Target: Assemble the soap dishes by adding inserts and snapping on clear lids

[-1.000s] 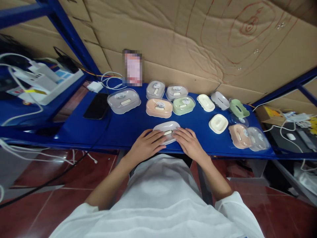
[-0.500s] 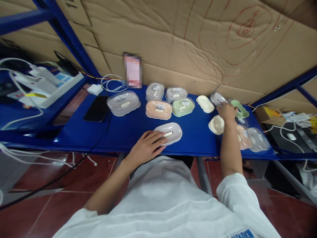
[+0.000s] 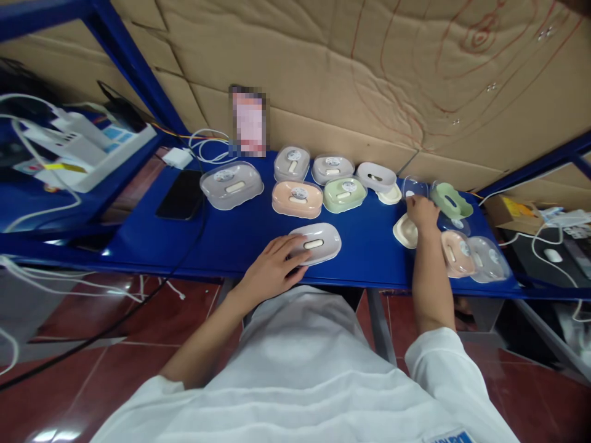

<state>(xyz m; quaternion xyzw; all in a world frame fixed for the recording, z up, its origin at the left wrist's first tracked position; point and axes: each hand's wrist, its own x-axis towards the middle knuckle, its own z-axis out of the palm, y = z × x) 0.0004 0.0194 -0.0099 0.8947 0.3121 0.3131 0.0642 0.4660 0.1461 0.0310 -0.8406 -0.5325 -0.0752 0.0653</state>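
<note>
A pale grey soap dish [image 3: 327, 245] with a cream insert in its middle stands near the front edge of the table. My left hand [image 3: 276, 264] is closed round its left end, fingers on top and thumb at the front. Further right, my right hand [image 3: 423, 212] is closed at the front of a clear lid [image 3: 415, 184]; its fingertips are partly hidden. Just in front of that hand lies a cream oval tray [image 3: 405, 232]. A loose grey soap dish top [image 3: 376, 175] with a slot partly covers another cream tray [image 3: 390, 195].
A green slotted top [image 3: 451, 200] lies at the right, above a peach dish [image 3: 458, 253] and a grey dish [image 3: 490, 261] under clear lids. Several lidded dishes stand mid-table, including a peach one [image 3: 297, 198]. At left are a black phone [image 3: 181, 194] and cables.
My right hand has let go of the grey slotted top, now further left over a cream tray, and has come to the clear lid. My left hand stays at the grey dish.
</note>
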